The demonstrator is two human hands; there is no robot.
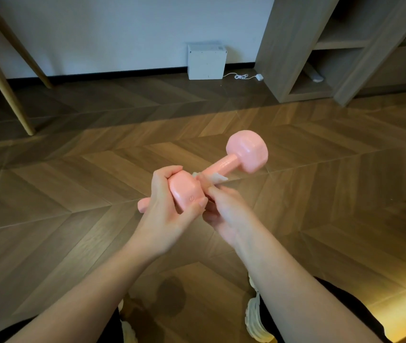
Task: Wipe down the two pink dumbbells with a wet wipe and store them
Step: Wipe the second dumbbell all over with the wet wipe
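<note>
2 pink dumbbells, the held dumbbell [246,152] and a mostly hidden dumbbell [143,205]; 1 wet wipe [218,179]; 1 white box [206,61]; 2 shoes [253,318]

A dumbbell [231,164] is being held over the floor [73,184] at the centre, its near head being gripped by the left hand [169,209] and a wet wipe [218,179] being pinched against its handle by the right hand [224,214], just right of the left. A second dumbbell [143,205] is being mostly hidden behind the left hand. A box [206,61] is being kept against the far wall, a shelf unit [296,58] to its right, table legs [6,95] at far left.
</note>
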